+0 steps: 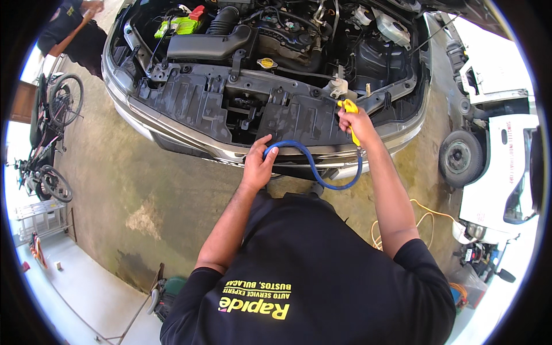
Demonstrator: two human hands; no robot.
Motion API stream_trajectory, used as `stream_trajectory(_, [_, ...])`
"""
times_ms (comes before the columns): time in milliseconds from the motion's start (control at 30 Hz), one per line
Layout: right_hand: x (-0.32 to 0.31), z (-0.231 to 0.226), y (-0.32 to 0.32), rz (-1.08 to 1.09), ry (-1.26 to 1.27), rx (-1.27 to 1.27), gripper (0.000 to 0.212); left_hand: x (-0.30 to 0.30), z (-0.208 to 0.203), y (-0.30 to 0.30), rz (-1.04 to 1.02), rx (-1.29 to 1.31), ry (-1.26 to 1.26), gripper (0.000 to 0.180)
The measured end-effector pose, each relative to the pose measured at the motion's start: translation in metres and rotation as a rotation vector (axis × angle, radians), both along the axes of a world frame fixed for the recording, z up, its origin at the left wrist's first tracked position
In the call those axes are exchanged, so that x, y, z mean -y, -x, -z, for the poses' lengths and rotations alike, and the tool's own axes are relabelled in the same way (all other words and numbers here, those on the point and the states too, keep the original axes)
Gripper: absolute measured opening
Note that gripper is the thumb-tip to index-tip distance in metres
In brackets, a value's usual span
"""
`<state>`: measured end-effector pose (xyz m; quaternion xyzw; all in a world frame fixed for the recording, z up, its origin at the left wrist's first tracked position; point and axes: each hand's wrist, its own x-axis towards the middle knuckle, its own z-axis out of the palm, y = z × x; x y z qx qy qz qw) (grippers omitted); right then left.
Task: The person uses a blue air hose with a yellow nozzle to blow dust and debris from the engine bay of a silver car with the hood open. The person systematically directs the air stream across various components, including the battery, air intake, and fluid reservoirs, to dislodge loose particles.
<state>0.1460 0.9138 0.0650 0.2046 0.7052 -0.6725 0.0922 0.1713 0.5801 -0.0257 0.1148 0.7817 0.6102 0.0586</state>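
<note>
The right hand (357, 123) is closed around a yellow air blow gun (348, 106), above the right end of the black radiator cover (299, 119). The left hand (259, 162) — near that cover's front edge — has the blue air hose (336, 187) between thumb and fingers; how tightly, I cannot tell. The hose sags in front of the cover — joined to the gun's lower end. A yellow cap (266, 63) sits beyond the cover.

Bicycles (42, 123) left, white vehicle (493, 172) right.
</note>
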Motion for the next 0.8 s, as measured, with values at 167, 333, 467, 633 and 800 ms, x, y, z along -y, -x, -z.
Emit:
stream_trajectory(167, [0.018,0.000,0.015,-0.023,-0.065,0.057,0.017,0.020,-0.004,0.011,0.056,0.043,0.023,0.037])
stream_trajectory(333, [0.026,-0.001,0.025,0.076,-0.105,0.038,0.016,0.029,0.002,0.007,0.100,-0.041,0.078,0.035])
stream_trajectory(467, [0.026,0.001,0.022,0.052,-0.168,0.057,0.013,0.032,-0.001,0.012,0.102,0.028,0.067,0.035])
stream_trajectory(633, [0.027,0.000,0.020,0.061,-0.107,0.081,0.010,0.030,-0.003,0.017,0.065,0.084,0.034,0.036])
stream_trajectory(800, [0.022,0.003,0.016,0.022,-0.115,0.089,0.013,0.025,-0.001,0.013,0.121,0.083,0.097,0.050])
